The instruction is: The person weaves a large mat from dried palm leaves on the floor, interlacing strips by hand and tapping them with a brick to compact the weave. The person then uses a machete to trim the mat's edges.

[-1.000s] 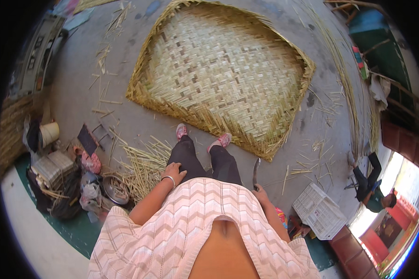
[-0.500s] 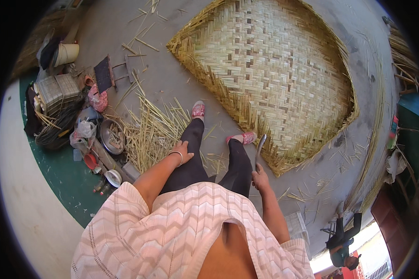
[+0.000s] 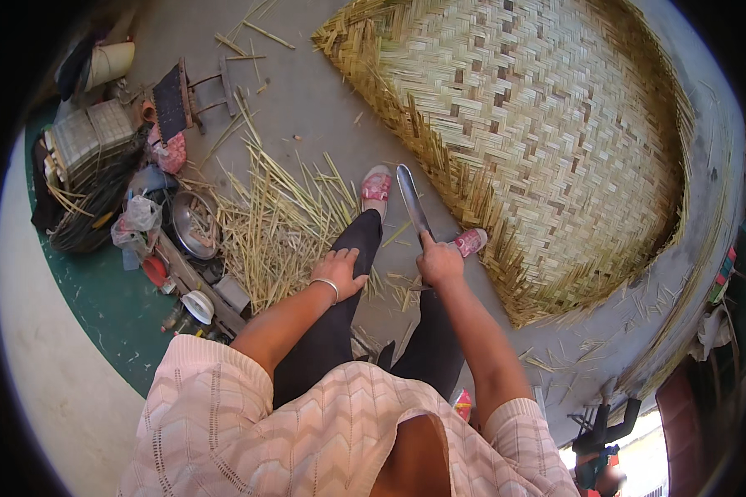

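My right hand [image 3: 440, 263] is closed around the handle of a long knife-like tool with a curved metal blade [image 3: 409, 199]. Its rounded tip points away from me, between my pink shoes [image 3: 376, 187]. On my left leg, near the knee, my left hand [image 3: 337, 272] lies with fingers spread and holds nothing; a pale bracelet circles that wrist. To the right of the blade spreads a large woven mat [image 3: 547, 141] of flat split strips. Its edges are folded up, with loose strip ends along the near side.
Cut strips [image 3: 265, 236] lie heaped left of my legs. Beyond them are a tipped small stool [image 3: 172, 103], a metal bowl [image 3: 179, 217], plastic bags [image 3: 138, 222] and a bundle of cords [image 3: 99, 207]. At the lower right, another person [image 3: 609, 435] sits apart.
My right hand has swung forward and left, bringing the blade from beside my right leg to between my feet. The left hand still rests on my leg. The view has shifted slightly.
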